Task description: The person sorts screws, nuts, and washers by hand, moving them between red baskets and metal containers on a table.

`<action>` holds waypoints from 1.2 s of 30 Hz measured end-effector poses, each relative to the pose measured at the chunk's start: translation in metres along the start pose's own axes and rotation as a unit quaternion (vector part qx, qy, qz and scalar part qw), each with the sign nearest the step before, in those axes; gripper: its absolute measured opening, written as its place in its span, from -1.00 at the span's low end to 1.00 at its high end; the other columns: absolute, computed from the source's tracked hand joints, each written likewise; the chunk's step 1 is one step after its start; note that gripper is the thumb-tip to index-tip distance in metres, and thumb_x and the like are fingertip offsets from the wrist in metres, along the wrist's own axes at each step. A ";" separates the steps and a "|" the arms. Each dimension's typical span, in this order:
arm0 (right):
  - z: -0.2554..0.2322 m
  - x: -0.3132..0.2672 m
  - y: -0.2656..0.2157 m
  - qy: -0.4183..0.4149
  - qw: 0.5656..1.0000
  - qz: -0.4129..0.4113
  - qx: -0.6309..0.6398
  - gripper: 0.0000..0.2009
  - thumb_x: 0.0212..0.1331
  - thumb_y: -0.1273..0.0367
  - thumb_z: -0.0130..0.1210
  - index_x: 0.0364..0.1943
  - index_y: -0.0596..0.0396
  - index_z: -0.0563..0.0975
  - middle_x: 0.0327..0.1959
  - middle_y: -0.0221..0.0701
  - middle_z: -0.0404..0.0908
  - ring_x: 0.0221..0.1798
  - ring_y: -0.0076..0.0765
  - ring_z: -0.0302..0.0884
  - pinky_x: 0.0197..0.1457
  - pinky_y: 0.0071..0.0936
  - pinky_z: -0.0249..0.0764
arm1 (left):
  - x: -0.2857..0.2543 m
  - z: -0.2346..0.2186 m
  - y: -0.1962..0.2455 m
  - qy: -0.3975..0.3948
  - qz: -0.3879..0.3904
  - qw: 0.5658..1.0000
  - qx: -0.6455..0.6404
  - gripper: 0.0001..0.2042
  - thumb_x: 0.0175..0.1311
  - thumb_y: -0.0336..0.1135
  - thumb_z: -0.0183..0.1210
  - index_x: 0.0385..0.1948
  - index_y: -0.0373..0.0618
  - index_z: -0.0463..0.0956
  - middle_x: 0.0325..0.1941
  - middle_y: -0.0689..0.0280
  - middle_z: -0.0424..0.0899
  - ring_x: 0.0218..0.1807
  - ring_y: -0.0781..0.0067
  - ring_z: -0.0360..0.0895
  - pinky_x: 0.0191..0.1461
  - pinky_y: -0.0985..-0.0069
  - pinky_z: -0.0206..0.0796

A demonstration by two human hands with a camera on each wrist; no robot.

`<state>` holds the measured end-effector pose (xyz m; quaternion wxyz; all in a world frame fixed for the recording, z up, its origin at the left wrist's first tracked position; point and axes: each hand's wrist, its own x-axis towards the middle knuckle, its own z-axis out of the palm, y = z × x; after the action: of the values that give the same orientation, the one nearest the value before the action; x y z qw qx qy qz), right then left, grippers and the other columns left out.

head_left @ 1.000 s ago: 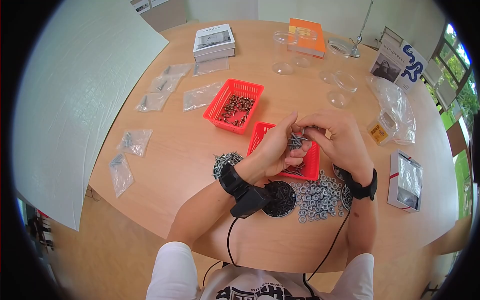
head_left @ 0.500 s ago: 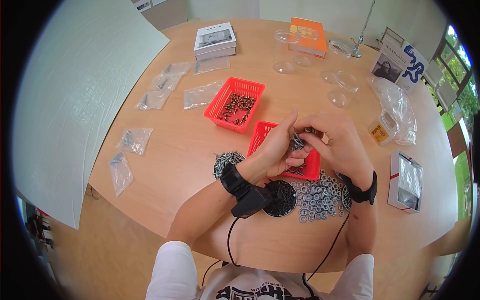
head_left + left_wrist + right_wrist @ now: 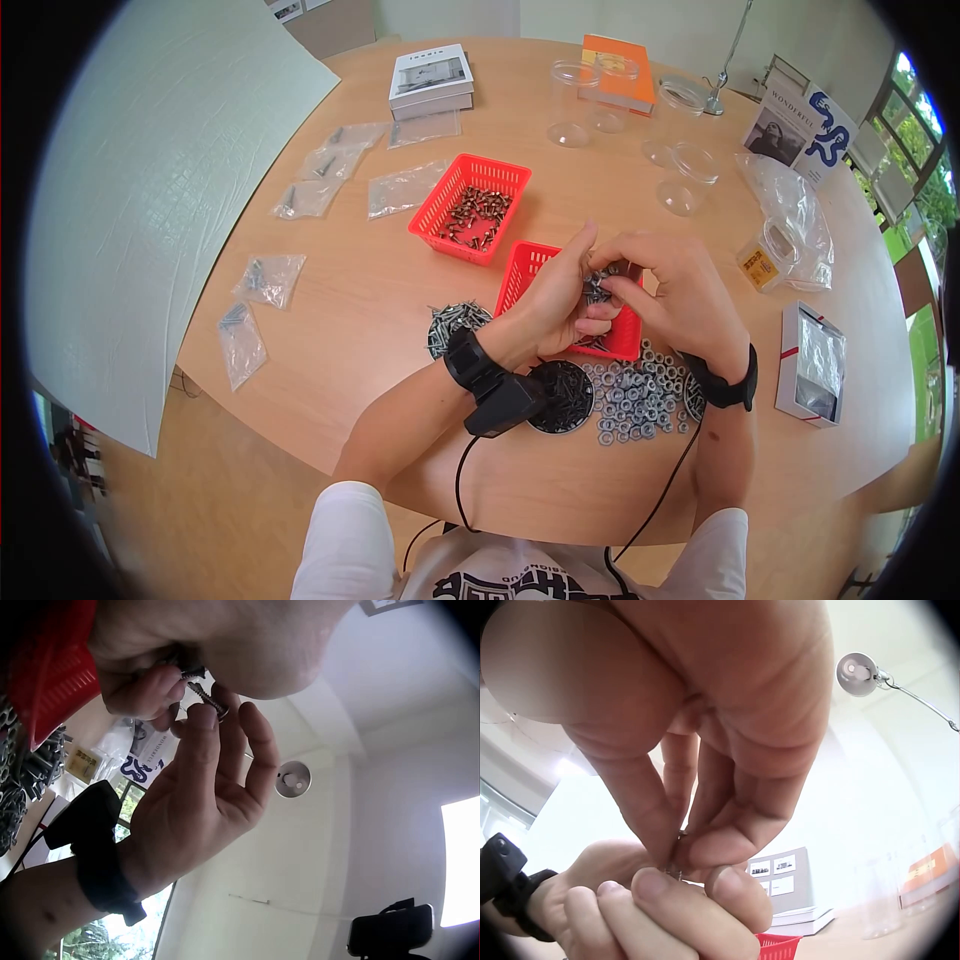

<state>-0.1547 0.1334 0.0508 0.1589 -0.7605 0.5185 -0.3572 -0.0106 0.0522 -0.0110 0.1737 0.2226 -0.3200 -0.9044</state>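
Observation:
My left hand [image 3: 548,300] is cupped with its fingers curled round a small heap of screws [image 3: 596,290]. Over that palm, my right hand [image 3: 682,285] brings thumb and fingertips together; in the left wrist view they pinch a single screw [image 3: 206,697]. Another screw [image 3: 193,673] pokes out beside the left fingers. In the right wrist view the fingertips of both hands meet, hiding most of the screws. Below the hands stands a red basket [image 3: 517,270] with more screws in it, partly covered by the left hand.
Another red basket [image 3: 422,222] holds brown-headed screws. Nearer me are a bowl of silver screws [image 3: 458,328], a bowl of black screws [image 3: 562,397] and loose nuts [image 3: 635,400]. Clear plastic jars [image 3: 690,180], bags [image 3: 240,345], books [image 3: 430,80] and a white box [image 3: 812,365] surround the work.
My right thumb and fingertips have shifted slightly down and into the screws in the left palm. The left hand stays nearly in place; baskets and bowls stand as before.

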 end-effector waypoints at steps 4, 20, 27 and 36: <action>0.000 0.000 0.001 0.007 1.000 -0.011 -0.002 -0.77 0.06 0.61 0.19 -0.15 0.21 0.64 -0.23 -0.24 0.72 -0.20 -0.14 0.68 -0.06 -0.39 0.55 | 0.002 -0.003 -0.002 -0.022 0.012 1.000 0.006 -0.45 0.57 0.25 -0.29 0.02 -0.05 0.46 -0.25 0.36 0.37 -0.55 0.61 0.13 -0.68 0.77 -0.10; 0.000 0.001 0.003 0.002 0.999 -0.022 0.023 -0.72 0.09 0.62 0.08 -0.10 0.11 0.59 -0.26 -0.14 0.67 -0.20 0.09 0.63 -0.11 -0.26 0.55 | 0.002 0.000 -0.003 -0.046 0.027 0.999 -0.001 -0.43 0.58 0.26 -0.30 -0.08 -0.10 0.45 -0.36 0.34 0.37 -0.58 0.63 0.16 -0.71 0.78 -0.07; 0.000 0.000 0.002 0.000 1.000 -0.009 0.026 -0.73 0.11 0.62 0.07 -0.09 0.12 0.59 -0.25 -0.14 0.67 -0.19 0.09 0.63 -0.09 -0.27 0.56 | 0.002 0.000 -0.002 -0.043 0.016 0.999 0.001 -0.43 0.57 0.27 -0.31 -0.10 -0.09 0.44 -0.47 0.31 0.36 -0.60 0.65 0.15 -0.71 0.78 -0.07; -0.003 0.001 0.004 -0.005 1.000 0.015 0.012 -0.82 0.16 0.56 0.11 -0.15 0.17 0.59 -0.31 -0.12 0.66 -0.25 0.05 0.64 -0.14 -0.28 0.55 | 0.002 0.000 -0.004 -0.053 0.018 0.998 0.000 -0.46 0.59 0.23 -0.32 -0.08 -0.08 0.44 -0.49 0.31 0.36 -0.62 0.65 0.15 -0.72 0.77 -0.10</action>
<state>-0.1591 0.1313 0.0504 0.1759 -0.7527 0.5246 -0.3569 -0.0124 0.0540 -0.0142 0.1727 0.1682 -0.3324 -0.9118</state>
